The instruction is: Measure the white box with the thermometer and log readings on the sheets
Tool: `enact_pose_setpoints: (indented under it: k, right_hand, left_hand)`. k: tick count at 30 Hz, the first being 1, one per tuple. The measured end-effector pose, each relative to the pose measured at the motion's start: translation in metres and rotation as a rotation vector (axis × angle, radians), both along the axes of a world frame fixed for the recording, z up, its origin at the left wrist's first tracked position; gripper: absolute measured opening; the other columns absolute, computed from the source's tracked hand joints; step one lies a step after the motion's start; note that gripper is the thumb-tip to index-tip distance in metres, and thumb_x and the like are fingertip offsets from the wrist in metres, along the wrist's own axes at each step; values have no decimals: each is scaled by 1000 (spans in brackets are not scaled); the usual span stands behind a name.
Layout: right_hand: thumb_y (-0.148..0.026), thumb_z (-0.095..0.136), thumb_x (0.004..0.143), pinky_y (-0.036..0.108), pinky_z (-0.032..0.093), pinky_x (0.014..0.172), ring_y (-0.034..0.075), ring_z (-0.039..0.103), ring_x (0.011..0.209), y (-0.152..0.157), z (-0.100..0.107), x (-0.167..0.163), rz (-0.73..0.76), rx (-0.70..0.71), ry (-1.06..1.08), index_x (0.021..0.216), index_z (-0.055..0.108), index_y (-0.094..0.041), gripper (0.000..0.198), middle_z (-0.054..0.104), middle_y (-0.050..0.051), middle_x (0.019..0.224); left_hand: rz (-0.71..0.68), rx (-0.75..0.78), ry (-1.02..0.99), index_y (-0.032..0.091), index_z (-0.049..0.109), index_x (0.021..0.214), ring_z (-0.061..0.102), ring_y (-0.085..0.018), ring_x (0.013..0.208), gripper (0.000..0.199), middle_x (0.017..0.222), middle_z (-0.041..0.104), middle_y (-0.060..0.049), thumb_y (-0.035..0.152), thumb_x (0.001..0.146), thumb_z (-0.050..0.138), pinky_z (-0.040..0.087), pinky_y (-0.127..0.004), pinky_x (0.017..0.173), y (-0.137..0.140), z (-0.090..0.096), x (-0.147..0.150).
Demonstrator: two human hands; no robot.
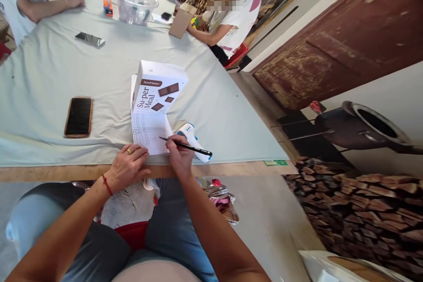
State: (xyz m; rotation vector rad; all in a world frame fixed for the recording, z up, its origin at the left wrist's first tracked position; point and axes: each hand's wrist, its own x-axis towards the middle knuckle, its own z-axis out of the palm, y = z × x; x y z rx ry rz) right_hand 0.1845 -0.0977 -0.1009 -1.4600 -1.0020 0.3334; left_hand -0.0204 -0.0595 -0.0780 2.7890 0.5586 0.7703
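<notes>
On the pale-green cloth-covered table I see my right hand pinching a slim black pen over the white lined paper sheet, while my left hand lies flat, fingers spread, pinning its near edge.

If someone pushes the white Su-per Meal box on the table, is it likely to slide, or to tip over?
The Su-per Meal box lies flat on its broad face, so it would probably slide rather than tip. It looks like thin cardboard, likely light for its size. Its near end rests on the paper sheet under the left hand, which may drag along.
</notes>
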Motion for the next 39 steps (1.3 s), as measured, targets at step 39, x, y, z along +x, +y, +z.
enact_pose_setpoints:
  k: [39]
  right_hand:
    - [-35,57,74,30,51,61,15,55,60,1,-4,-26,172,-235,-16,69,56,-25,12,59,-3,61]
  left_hand:
    - [72,-108,226,15,61,126,56,-29,120,37,132,63,-14,31,92,62,42,-45,102,-11,3,10]
